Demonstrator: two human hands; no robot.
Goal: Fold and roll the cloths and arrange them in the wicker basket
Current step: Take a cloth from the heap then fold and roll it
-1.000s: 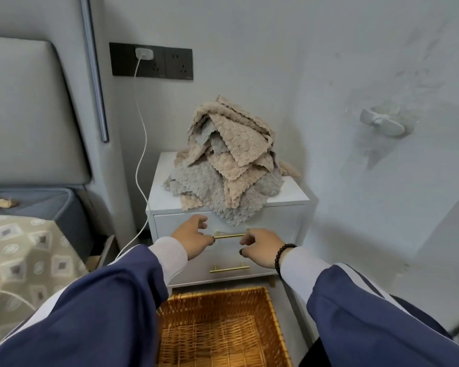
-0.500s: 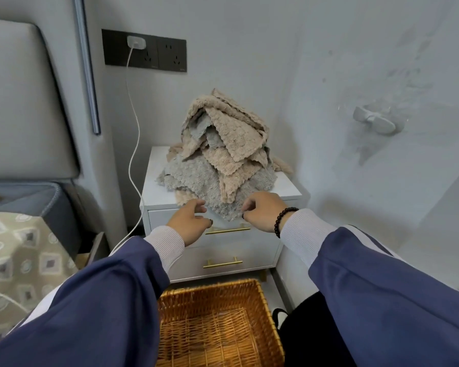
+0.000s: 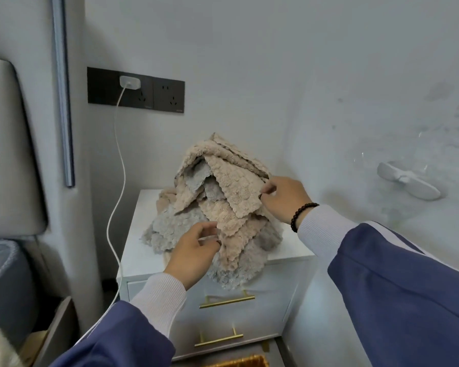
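Both hands risen from drawer level, right hand (image 3: 284, 198) and left hand (image 3: 194, 252) each pinching beige cloth (image 3: 236, 192) edges on pile

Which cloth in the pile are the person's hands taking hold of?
The beige cloth draped over the pile's top front. The right hand pinches its right edge; the left hand reaches a beige edge lower down. The grey cloths lie untouched.

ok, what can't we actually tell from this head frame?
- Basket: cut off by the bottom edge, only a strip of rim shows; contents unknown.
- Cloth pile: cloths overlap, so the count can't be told.
- Left hand: fingertips are at a beige cloth, grip unclear.
- Right hand: pinches a cloth edge; fingertips partly hidden by the cloth.
- Cable: lower end hidden behind the left sleeve.
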